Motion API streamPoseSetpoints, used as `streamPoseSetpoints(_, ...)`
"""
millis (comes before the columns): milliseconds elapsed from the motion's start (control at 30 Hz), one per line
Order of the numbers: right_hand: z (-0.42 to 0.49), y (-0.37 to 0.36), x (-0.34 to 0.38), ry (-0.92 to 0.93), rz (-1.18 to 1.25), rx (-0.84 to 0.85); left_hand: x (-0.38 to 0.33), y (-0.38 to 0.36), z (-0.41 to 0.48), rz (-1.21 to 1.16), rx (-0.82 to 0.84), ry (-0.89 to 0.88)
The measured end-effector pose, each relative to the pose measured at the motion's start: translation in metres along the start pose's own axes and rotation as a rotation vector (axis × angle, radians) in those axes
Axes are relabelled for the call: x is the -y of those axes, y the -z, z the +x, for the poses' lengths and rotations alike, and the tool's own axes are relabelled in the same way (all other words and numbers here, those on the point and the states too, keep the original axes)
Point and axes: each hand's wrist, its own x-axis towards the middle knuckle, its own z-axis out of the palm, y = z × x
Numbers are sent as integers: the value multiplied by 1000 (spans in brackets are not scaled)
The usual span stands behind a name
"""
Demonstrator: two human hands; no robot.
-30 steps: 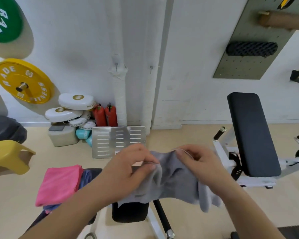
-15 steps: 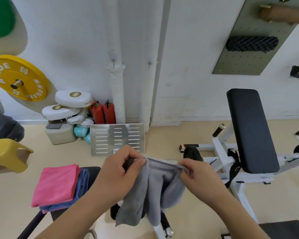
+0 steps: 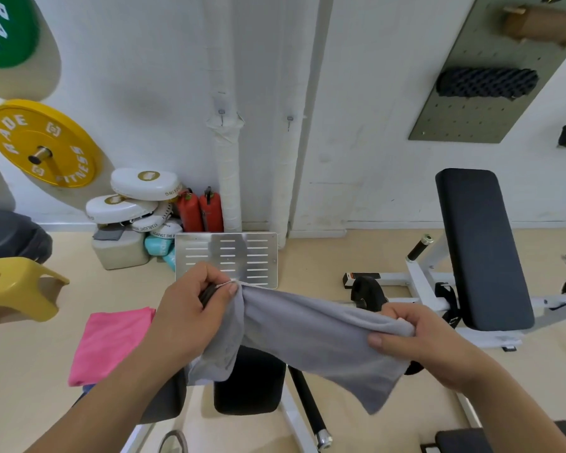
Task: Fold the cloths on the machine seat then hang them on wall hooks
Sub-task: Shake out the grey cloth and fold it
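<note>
The grey cloth (image 3: 307, 335) hangs in the air directly above the black seat pad (image 3: 249, 384), spread between both hands, and its loose lower edge droops across the pad's upper part. Above and left of the pad, the left hand (image 3: 190, 315) pinches one top corner of the cloth between thumb and curled fingers. Above and right of the pad, the right hand (image 3: 419, 344) grips the opposite end, with the fingers wrapped over bunched fabric and the thumb pressed beneath.

Left of the pad lies a folded pink cloth (image 3: 108, 344). A sliver of blue shows at its lower edge, possibly another cloth, though the left forearm hides too much to be sure. Beyond the pad, a slotted metal plate (image 3: 226, 256) leans against the foot of the white wall. Far above the pad, two small wall hooks (image 3: 222, 113) sit side by side on that wall. Well to the right of the pad stands a bench with a long black backrest (image 3: 481, 250).
</note>
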Motion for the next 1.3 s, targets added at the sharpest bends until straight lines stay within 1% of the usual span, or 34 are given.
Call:
streamPoseSetpoints(67, -1, 2, -8, -26, 239, 1, 3, 3, 2, 2, 21, 1)
streamPoseSetpoints(133, -1, -2, -15, -68, 448, -73, 6, 4, 2, 17, 62, -13)
streamPoseSetpoints(200, 1, -15, -18, -111, 524, -139, 7, 2, 0, 34, 100, -19)
streamPoseSetpoints(300, 2, -34, -20, -162, 523, -280, 11, -3, -2, 39, 95, 13)
streamPoseSetpoints(367, 4, -42, -21, -124, 485, -415, 17, -4, -1, 57, 18, 40)
streamPoseSetpoints(433, 5, -51, -20, -32, 290, -559, 16, -4, -6, 71, -54, 87)
streamPoseSetpoints(500, 7, -66, -16, 85, 42, -637, 5, -9, -17, 8, -42, 139)
streamPoseSetpoints(567, 8, -85, -11, 164, -66, -604, -12, -21, -32, -107, 28, 157)
streamPoseSetpoints(667, 10, -114, -6, 161, -108, -495, -33, -42, -53, -292, 114, 234)
streamPoseSetpoints(733, 10, -128, -5, 128, 36, -444, -42, -53, -60, -452, 136, 322)
streamPoseSetpoints(800, 8, -135, -6, 66, 227, -438, -43, -55, -65, -600, 172, 417)
streamPoseSetpoints(833, 6, -135, -8, 32, 306, -440, -41, -55, -67, -639, 203, 435)
streamPoseSetpoints(900, 2, -134, -13, -25, 403, -434, -38, -53, -70, -649, 274, 428)
streamPoseSetpoints(967, -3, -135, -18, -42, 378, -456, -35, -52, -72, -607, 299, 418)
streamPoseSetpoints(1033, -4, -137, -21, -27, 339, -499, -35, -52, -75, -562, 274, 420)
streamPoseSetpoints(1133, -5, -140, -25, -3, 342, -549, -37, -54, -79, -500, 234, 409)
streamPoseSetpoints(1233, -6, -141, -25, 19, 377, -579, -39, -58, -84, -484, 186, 391)
streamPoseSetpoints(1300, -6, -143, -24, 41, 355, -580, -41, -61, -86, -497, 136, 393)
